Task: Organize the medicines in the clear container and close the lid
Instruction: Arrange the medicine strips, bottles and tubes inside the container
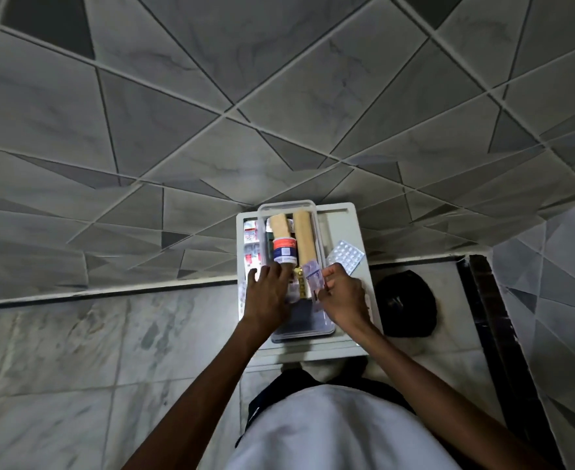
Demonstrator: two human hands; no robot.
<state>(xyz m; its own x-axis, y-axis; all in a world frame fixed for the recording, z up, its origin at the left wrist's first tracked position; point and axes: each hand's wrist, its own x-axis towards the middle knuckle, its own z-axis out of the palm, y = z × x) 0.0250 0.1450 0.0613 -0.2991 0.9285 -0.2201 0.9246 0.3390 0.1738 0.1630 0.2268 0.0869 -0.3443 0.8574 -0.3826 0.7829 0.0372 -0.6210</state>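
Clear plastic forms the container (317, 232), which sits lengthwise on a small white surface (343, 225) directly in front of the person, its far end toward the wall. Inside it lie two tan rolls (302, 237) running lengthwise, a white bottle with an orange and blue label (283, 250) between them at the near end of the shorter roll, and some gold-coloured strips (300, 283) closer in. The left hand (268, 293) reaches into the container with its fingers spread, the fingertips touching the bottle's near end; whether it grips anything cannot be told. The right hand (342, 296) is curled at the container's right wall, thumb and forefinger pinching a silver blister strip (345, 256) that angles up and away to the right, while a small translucent packet (313, 276) stands just beside its fingers. Red and white medicine packs (250, 242) lie on the white surface along the container's left side. To the right of the white surface a dark rounded object (406, 303) rests on the pale marbled floor (93, 351). Beyond, a wall of grey tiles (211, 113) cut into triangles with light grout lines fills the upper view and wraps round at the right. The person's white shirt (340, 432) shows at the bottom.
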